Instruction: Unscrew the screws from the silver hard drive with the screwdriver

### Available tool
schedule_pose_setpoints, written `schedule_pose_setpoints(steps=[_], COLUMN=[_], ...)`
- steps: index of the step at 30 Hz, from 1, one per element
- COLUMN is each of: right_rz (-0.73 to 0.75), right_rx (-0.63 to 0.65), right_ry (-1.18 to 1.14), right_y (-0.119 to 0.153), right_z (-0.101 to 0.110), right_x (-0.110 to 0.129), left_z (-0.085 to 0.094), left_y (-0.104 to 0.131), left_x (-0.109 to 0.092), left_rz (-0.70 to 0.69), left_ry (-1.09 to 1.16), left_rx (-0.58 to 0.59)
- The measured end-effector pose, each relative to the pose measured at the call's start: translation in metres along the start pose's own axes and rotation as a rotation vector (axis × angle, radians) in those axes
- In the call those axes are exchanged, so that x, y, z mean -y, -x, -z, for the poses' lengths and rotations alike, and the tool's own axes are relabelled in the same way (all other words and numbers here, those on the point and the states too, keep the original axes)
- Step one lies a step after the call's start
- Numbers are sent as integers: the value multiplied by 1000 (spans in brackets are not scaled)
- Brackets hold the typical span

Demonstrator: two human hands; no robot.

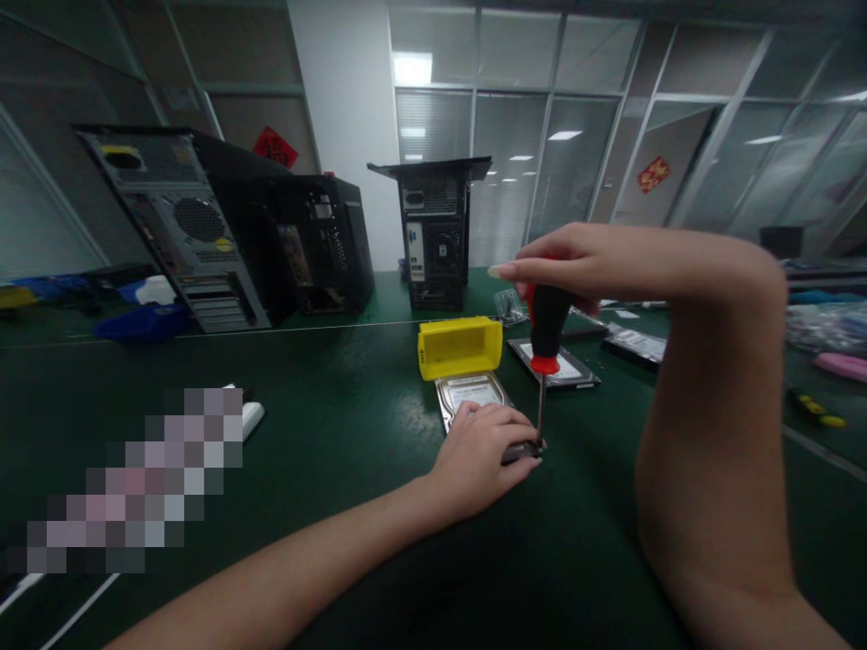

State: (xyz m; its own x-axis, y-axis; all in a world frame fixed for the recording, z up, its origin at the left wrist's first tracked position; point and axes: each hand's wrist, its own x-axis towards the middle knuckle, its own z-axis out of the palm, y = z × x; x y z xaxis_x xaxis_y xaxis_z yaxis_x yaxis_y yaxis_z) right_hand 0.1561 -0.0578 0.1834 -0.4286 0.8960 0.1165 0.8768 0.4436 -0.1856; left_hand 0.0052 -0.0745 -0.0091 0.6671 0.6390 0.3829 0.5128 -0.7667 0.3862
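Observation:
My right hand is wrapped round the black and red handle of a screwdriver. The screwdriver stands upright, its shaft pointing down. Its tip meets a small dark part on the green table, pinched between the fingers and thumb of my left hand. What kind of part it is, I cannot make out. Just beyond the left hand lies a silver hard drive with a white label, partly covered by the fingers. Behind that drive a small yellow bin rests with its opening facing me.
A second hard drive lies behind the screwdriver, another drive farther right. Black computer cases stand at the back. A yellow and black tool and plastic bags lie right. A blue bin sits left.

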Motion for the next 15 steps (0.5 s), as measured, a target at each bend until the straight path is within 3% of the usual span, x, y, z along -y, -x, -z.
schedule_pose_setpoints(steps=[5, 15], right_rz=[23, -67], right_rx=[29, 13], right_ry=[-32, -12], right_y=[0, 0], right_z=[0, 1], right_x=[-4, -5], left_z=[0, 2], left_y=[0, 0], left_x=[1, 0], left_rz=[4, 7], left_ry=[1, 2], left_rx=[-10, -2])
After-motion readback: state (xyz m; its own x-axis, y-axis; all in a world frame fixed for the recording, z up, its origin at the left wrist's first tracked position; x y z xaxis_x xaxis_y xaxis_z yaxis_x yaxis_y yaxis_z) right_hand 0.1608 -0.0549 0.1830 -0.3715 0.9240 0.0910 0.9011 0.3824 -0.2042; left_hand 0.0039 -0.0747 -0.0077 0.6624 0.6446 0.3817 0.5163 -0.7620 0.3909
